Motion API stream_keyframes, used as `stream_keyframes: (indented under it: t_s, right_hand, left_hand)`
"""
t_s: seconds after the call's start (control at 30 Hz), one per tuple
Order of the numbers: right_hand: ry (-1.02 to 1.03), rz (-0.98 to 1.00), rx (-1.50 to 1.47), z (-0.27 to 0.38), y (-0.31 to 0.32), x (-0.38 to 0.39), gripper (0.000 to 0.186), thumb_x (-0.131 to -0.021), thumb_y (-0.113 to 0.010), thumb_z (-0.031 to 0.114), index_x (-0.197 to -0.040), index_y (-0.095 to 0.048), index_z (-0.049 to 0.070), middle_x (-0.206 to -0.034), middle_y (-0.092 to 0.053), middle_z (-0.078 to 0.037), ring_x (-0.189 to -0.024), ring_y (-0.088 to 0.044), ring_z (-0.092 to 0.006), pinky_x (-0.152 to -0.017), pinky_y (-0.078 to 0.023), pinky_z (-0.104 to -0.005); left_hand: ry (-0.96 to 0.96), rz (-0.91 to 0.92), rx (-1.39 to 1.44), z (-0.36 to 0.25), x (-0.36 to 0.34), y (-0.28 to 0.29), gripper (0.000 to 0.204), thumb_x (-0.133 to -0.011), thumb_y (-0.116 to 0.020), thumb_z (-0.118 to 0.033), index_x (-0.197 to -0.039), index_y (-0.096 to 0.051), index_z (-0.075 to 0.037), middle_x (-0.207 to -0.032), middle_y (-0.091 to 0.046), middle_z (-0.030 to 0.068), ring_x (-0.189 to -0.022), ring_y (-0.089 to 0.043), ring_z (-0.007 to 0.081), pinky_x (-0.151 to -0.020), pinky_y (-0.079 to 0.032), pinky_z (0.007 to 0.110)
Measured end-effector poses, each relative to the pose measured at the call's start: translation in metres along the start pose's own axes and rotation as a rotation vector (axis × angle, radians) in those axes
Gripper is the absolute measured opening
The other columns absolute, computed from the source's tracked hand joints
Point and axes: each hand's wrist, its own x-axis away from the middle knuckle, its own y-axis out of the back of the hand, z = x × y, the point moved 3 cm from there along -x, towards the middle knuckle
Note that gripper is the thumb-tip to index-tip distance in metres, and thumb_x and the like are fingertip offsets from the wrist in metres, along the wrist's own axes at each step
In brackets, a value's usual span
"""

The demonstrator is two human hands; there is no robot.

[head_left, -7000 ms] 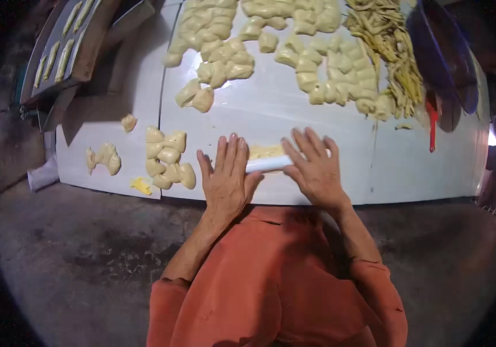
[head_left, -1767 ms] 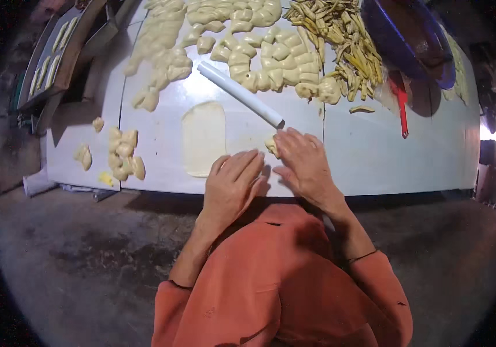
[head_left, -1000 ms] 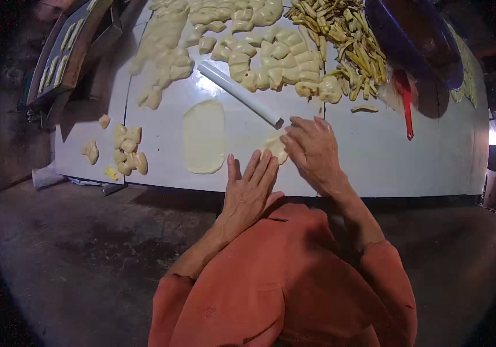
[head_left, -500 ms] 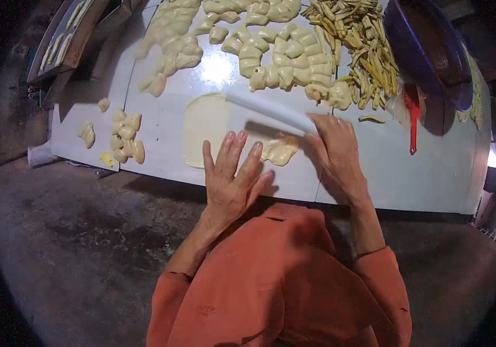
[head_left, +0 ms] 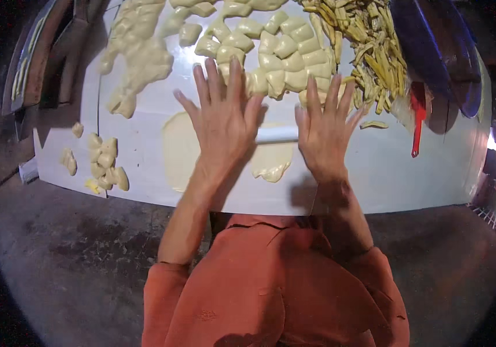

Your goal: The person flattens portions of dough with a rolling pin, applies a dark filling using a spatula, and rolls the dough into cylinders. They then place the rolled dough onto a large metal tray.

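A white rolling pin (head_left: 277, 135) lies crosswise in front of me. Flat on its left part, with fingers stretched and spread, is my left hand (head_left: 222, 121). My right hand (head_left: 328, 130) presses on its right part, the fingers also straight and apart. Neither hand is wrapped round the pin. Beneath the pin a small piece of dough (head_left: 272, 165) is partly flattened, its near edge uneven. To the left lies a thin rolled-out dough sheet (head_left: 178, 147), partly covered by my left hand and forearm.
Beyond my hands lie many soft dough pieces (head_left: 285, 49). Yellow-brown strips (head_left: 375, 55) are heaped at far right, beside a purple basin (head_left: 433, 52) and a red-handled tool (head_left: 418, 118). Small dough lumps (head_left: 106, 162) sit at left, near a tray (head_left: 34, 52) of pale strips.
My left hand has moved forward onto the rolling pin. My right hand has gone from gripping the pin's end to lying flat on it. The pin now crosses the small dough, which is flatter and wider.
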Motion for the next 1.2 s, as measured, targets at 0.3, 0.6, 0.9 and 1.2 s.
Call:
stream_keyframes:
  t_s: [0.3,0.6,0.9,1.2]
  right_hand:
    - [0.546,-0.079,-0.173,-0.006,0.017,-0.001,0.045,-0.088,-0.071,0.049,-0.116,-0.070,0.014,-0.103,-0.065,-0.004,-0.102,-0.059,-0.0234,-0.097,-0.042,-0.0450]
    - [0.446,0.267,-0.371,-0.010,0.043,0.045,0.047,-0.098,-0.063,0.035,-0.139,-0.063,0.011,-0.146,-0.055,-0.017,-0.134,-0.051,-0.0377,-0.110,-0.039,-0.0521]
    - [0.302,0.137,-0.235,-0.019,0.027,0.122,0.048,-0.099,-0.064,0.033,-0.146,-0.056,0.023,-0.153,-0.047,-0.009,-0.142,-0.041,-0.0363,-0.117,-0.027,-0.0671]
    - [0.357,0.059,-0.351,-0.027,0.033,0.145,0.054,-0.086,-0.078,0.021,-0.137,-0.062,0.020,-0.119,-0.055,-0.008,-0.115,-0.052,-0.0277,-0.113,-0.033,-0.0604]
  left_hand:
    - [-0.171,-0.089,-0.049,0.009,-0.034,-0.017,0.082,-0.098,-0.057,-0.060,-0.161,-0.036,-0.012,-0.168,-0.019,0.0276,-0.156,-0.010,0.0507,-0.110,-0.008,0.083]
    - [-0.321,0.041,0.012,-0.006,0.032,0.016,0.082,-0.098,-0.058,-0.056,-0.162,-0.034,-0.011,-0.169,-0.017,0.0263,-0.156,-0.014,0.0501,-0.113,-0.018,0.079]
    - [-0.254,0.278,0.109,-0.026,0.124,0.028,0.065,-0.100,-0.060,-0.040,-0.151,-0.048,-0.002,-0.157,-0.047,0.0193,-0.148,-0.043,0.0342,-0.117,-0.028,0.065]
    - [-0.177,0.265,0.072,-0.031,0.173,0.046,0.075,-0.099,-0.061,-0.049,-0.158,-0.040,-0.007,-0.167,-0.033,0.0168,-0.156,-0.026,0.0385,-0.118,-0.005,0.077]
